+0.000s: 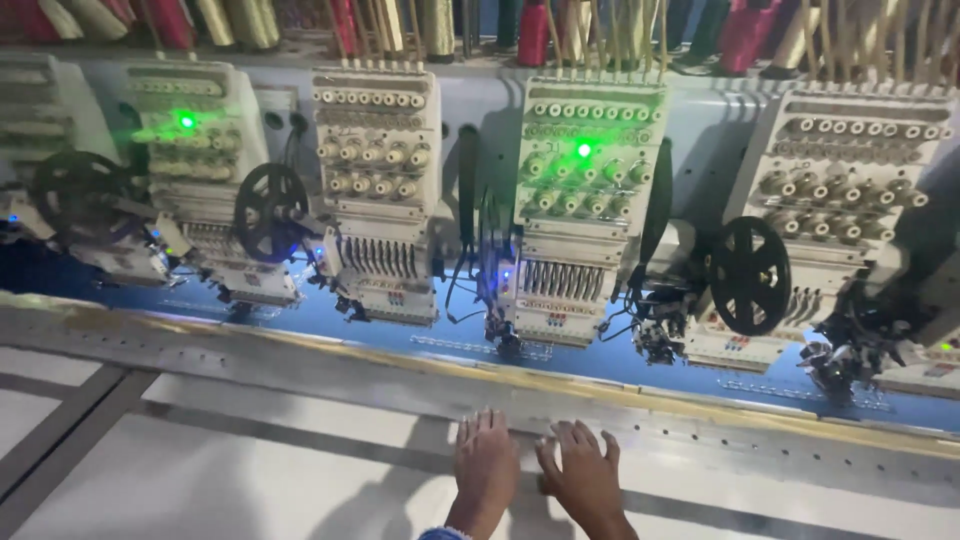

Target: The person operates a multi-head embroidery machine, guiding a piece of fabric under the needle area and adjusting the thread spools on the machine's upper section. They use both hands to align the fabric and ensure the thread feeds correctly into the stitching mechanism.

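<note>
At the near edge of the surface (pixel 250 470), both hands are laid flat, side by side, just short of the metal frame rail (pixel 700 425). The left hand (pixel 486 465) is spread palm down with fingers straight, nothing held. The right hand (pixel 583 475) is likewise wide and flat, fingers fanned toward the rail, nothing held; its thumb side is nearly touching the left hand. What is pressed under the palms is the pale sheet covering the surface, crossed by grey bars (pixel 330 435). It cannot be told whether it is cloth or a hard board.

If cloth, it is judged light, soft and limp, likely to slide and wrinkle, so it would best be handled with flat palms or pinched at an edge, not bunched mid-sheet. If board, it is judged stiff and smooth, offering no grip from above.

Far of the rail a blue fabric strip (pixel 430 335) is stretched under a row of embroidery heads (pixel 575 210), well apart from the hands. Green lights (pixel 584 150) are lit on two heads. Black wheels (pixel 748 275) are mounted between heads. Thread cones (pixel 533 35) are lined along the far top. The needle zone is judged unsafe for fingers.
</note>
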